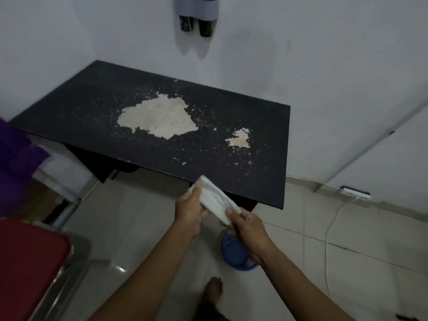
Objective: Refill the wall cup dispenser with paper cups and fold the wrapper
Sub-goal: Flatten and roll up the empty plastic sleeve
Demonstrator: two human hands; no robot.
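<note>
A folded, whitish plastic wrapper (214, 198) is held between both hands just in front of the black table's near edge. My left hand (188, 212) grips its upper left end with the thumb on top. My right hand (249, 227) pinches its lower right end. High on the white wall hangs the cup dispenser (196, 8), cut off by the top of the frame. Two dark paper cups (196, 25) poke out of its underside.
The black table (92, 107) has large worn, pale patches on its top. On the tiled floor below my hands stands a blue bowl (232, 250). A red seat (27, 262) is at the lower left, purple cloth (16, 158) at the left edge, a power strip (355, 193) and cable at the right wall.
</note>
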